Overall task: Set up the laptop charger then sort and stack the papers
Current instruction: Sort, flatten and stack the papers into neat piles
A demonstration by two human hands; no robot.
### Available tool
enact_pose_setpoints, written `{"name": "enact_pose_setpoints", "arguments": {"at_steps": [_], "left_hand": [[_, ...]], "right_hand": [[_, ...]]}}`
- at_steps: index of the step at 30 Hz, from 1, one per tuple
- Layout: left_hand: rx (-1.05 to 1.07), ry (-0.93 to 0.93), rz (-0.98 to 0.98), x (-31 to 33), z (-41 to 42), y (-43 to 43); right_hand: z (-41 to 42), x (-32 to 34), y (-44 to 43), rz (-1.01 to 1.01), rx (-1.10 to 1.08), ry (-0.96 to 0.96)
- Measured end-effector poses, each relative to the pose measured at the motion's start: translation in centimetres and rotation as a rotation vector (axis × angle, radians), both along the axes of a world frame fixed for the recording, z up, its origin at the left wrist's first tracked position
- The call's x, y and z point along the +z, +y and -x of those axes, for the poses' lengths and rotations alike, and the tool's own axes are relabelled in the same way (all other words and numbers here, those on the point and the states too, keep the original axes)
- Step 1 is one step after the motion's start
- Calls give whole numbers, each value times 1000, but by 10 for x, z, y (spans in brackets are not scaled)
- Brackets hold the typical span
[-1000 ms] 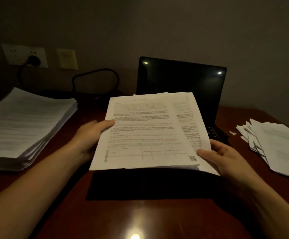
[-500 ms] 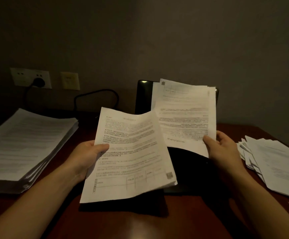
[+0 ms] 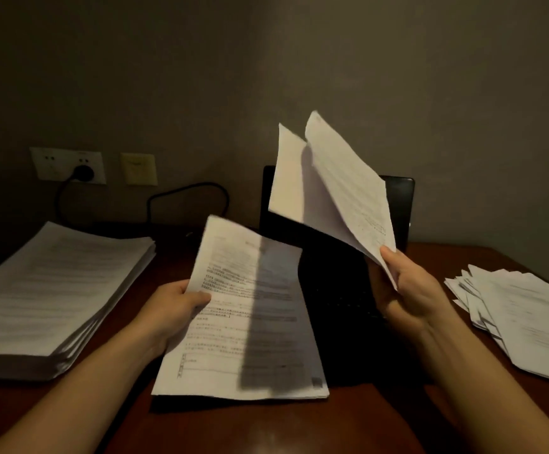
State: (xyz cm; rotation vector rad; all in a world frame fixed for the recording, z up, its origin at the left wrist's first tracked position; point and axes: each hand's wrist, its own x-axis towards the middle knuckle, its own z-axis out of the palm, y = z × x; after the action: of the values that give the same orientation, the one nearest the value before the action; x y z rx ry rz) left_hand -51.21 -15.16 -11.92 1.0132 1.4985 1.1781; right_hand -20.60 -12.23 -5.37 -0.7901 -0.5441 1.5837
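My left hand grips the left edge of a thin printed bundle of papers, held low over the desk in front of me. My right hand pinches the bottom corner of a second set of sheets, raised and tilted up to the right so they fan apart. Behind them stands the open black laptop with a dark screen. A tall neat paper stack lies at the left. A loose, spread pile of papers lies at the right. The charger plug sits in the wall socket, its black cable looping toward the laptop.
The dark wooden desk reaches to the wall. A second wall plate is beside the socket. The right sheets cast a shadow across the left bundle.
The papers, held together a second ago, have been split. My right hand has lifted its sheets higher and swung them to the right; my left hand keeps the other bundle low.
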Motion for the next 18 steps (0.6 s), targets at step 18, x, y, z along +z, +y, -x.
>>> {"name": "enact_pose_setpoints", "arguments": {"at_steps": [18], "left_hand": [[-192, -703, 57, -12, 31, 15]], "right_hand": [[-38, -6, 57, -218, 704, -1444]]}}
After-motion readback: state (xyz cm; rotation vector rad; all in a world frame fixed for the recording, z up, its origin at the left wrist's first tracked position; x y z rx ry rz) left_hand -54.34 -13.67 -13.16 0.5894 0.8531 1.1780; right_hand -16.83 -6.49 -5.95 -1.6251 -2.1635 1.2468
